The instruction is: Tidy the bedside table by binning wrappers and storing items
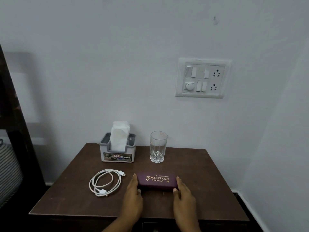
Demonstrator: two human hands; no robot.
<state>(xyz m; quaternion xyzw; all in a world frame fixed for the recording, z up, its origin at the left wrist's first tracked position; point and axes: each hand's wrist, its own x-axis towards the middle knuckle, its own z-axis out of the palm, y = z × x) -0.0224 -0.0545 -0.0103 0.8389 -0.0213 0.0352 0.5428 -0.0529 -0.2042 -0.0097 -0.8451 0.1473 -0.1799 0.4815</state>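
Note:
A maroon spectacle case (157,181) with gold lettering lies closed near the front middle of the brown bedside table (209,190). My left hand (133,196) holds its left end, fingers along the end and thumb on the near edge. My right hand (183,196) holds the right end the same way. A coiled white charging cable (105,182) lies to the left of the case, apart from my left hand.
A grey tissue holder (117,151) with white tissues stands at the back left of the table. An empty clear glass (158,147) stands beside it. A switch and socket panel (203,78) is on the wall above. A dark bed frame (15,124) stands at the left.

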